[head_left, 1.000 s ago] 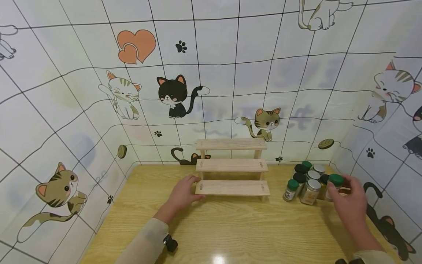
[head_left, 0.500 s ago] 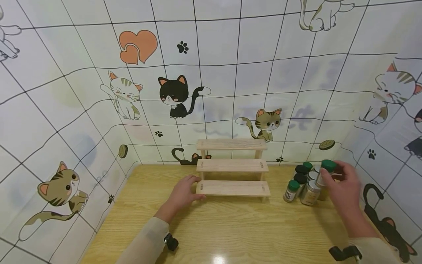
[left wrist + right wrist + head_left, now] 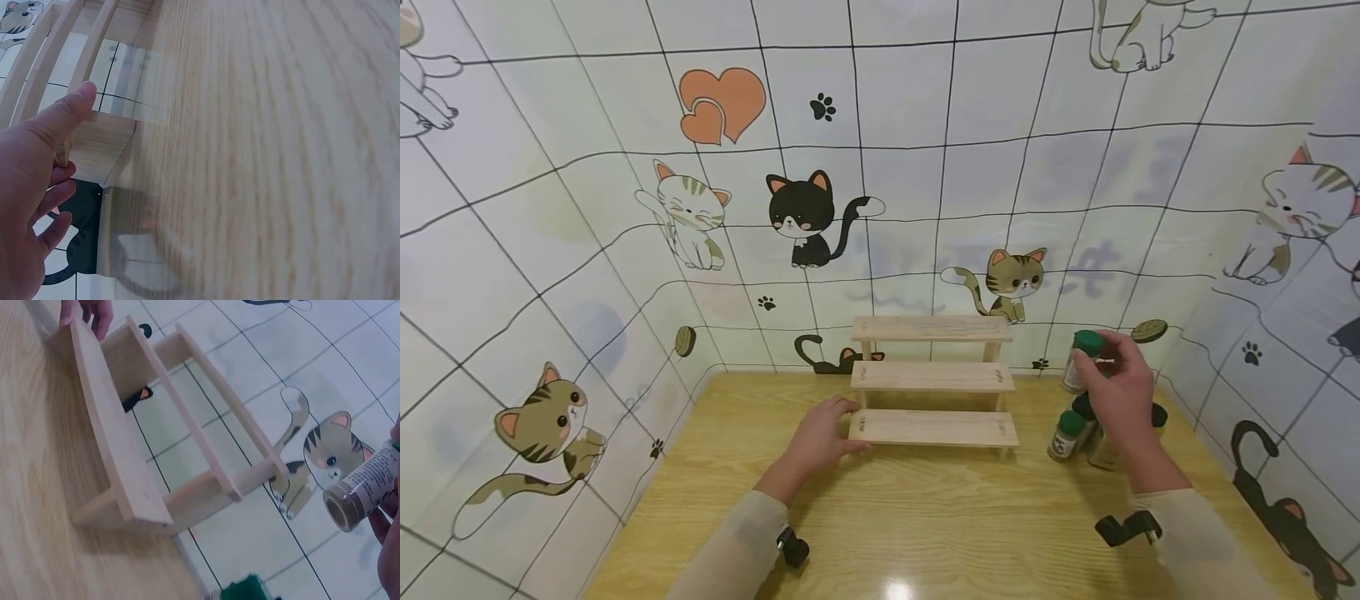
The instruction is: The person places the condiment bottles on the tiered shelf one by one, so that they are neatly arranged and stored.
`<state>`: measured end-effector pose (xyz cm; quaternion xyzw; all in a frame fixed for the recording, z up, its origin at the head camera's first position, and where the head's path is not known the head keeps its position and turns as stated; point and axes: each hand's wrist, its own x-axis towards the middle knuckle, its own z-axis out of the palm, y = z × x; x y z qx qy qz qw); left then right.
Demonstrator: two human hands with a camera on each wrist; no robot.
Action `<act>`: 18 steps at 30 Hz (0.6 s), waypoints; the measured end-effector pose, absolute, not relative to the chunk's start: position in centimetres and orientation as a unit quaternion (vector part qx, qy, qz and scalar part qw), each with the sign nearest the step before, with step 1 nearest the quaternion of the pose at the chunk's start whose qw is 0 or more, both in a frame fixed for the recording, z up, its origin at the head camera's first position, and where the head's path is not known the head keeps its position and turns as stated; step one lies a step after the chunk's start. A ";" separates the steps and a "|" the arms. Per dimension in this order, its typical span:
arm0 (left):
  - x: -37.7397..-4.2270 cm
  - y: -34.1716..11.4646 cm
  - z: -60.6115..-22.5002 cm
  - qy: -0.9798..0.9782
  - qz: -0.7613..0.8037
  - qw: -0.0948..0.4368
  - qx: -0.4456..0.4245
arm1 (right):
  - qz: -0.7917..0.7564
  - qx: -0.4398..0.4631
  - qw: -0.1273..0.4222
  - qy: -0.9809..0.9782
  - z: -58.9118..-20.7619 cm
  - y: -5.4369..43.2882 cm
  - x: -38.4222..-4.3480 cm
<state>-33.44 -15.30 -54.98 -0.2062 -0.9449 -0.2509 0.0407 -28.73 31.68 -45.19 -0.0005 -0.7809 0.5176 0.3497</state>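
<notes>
At the tabletop's (image 3: 925, 517) back R corner, the R hand (image 3: 1123, 387) held a green-capped jar (image 3: 365, 487) up off the surface, thumb + fingers round it. Label was too blurred to read; in the R wrist view the frame cut off the cap end. Other jars stood grouped near the R edge, mostly hidden behind that hand & wrist, so no reliable count: a small jar w/ green lid (image 3: 1066, 437) showed best, plus bits of dark-lidded jars (image 3: 1159, 415). A green lid was also cut off at the btm of the R wrist view.

Mid back edge: a 3-step wooden rack (image 3: 932, 377), upright. The L hand (image 3: 816, 437) gripped the L end of its btm step, thumb on top, some fingers hidden under the board. L wrist view cut the rack off at top & side.

Tabletop was light wood grain, w/ a glare spot near the front; its front edge ran out of frame. Walls (image 3: 910, 100) round it: white w/ black grid lines, cartoon cats, paw prints, orange hearts, some cats cropped. Both sleeves (image 3: 737, 546) beige, each w/ a black wrist gadget (image 3: 792, 547), details unclear.
</notes>
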 end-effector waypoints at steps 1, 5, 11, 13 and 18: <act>-33.5 -15.3 -55.0 -0.945 -0.249 0.041 -0.207 | 0.524 0.009 0.345 -0.779 -45.1 31.3 -29.0; -33.6 -15.3 -55.1 -0.945 -0.246 0.045 -0.212 | 0.537 0.033 0.323 -0.778 -44.5 29.7 -30.3; -33.6 -15.3 -55.4 -0.944 -0.250 0.046 -0.212 | 0.550 0.061 0.280 -0.784 -43.8 27.5 -32.1; -33.6 -15.4 -55.4 -0.943 -0.253 0.049 -0.211 | 0.552 0.077 0.272 -0.785 -43.4 26.8 -32.5; -33.5 -15.3 -55.3 -0.941 -0.257 0.053 -0.214 | 0.555 0.100 0.259 -0.784 -42.4 25.3 -34.0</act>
